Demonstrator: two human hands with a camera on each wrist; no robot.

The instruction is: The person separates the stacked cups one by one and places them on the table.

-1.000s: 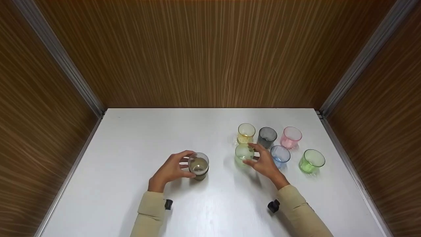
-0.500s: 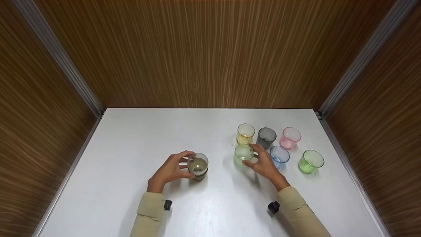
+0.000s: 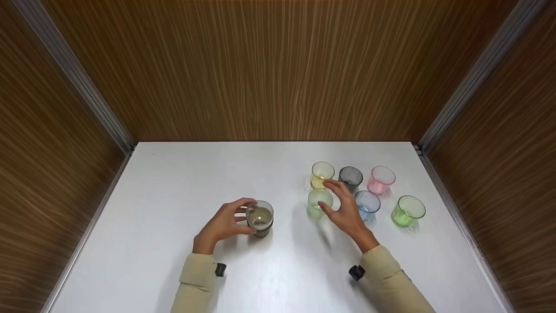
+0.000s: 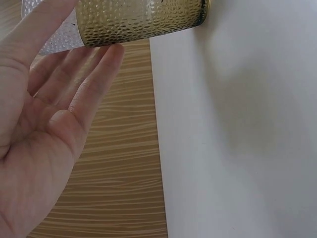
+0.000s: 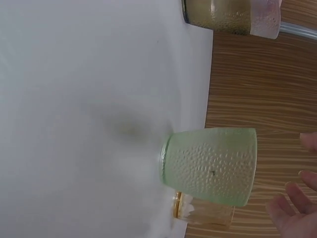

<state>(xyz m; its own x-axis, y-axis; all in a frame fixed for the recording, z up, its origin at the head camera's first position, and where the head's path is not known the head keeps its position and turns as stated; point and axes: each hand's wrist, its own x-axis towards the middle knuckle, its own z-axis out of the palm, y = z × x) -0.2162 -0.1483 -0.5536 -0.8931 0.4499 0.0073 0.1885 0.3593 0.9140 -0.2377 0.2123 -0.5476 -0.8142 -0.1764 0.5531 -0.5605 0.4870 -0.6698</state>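
Note:
My left hand (image 3: 225,224) grips a dimpled glass (image 3: 260,219), brownish below and clear toward the rim, upright on the white table. In the left wrist view this glass (image 4: 143,22) lies across the top, thumb on its near side and fingers beyond. My right hand (image 3: 346,212) is spread beside a pale green frosted glass (image 3: 316,211), thumb and index finger apart over its rim in the head view. The right wrist view shows the green glass (image 5: 210,166) standing free, with the fingertips (image 5: 292,196) a gap away from its rim.
Behind the green glass stand a yellow glass (image 3: 320,180), a dark grey glass (image 3: 351,175) and a pink glass (image 3: 380,184). A blue glass (image 3: 367,203) is right beside my right hand; a bright green glass (image 3: 406,213) stands farther right. Wood-grain panels (image 3: 278,74) enclose the table.
My right hand has let go of the pale green glass, its fingers spreading and lifting off the rim. The left hand stays on its glass. The head view has shifted slightly.

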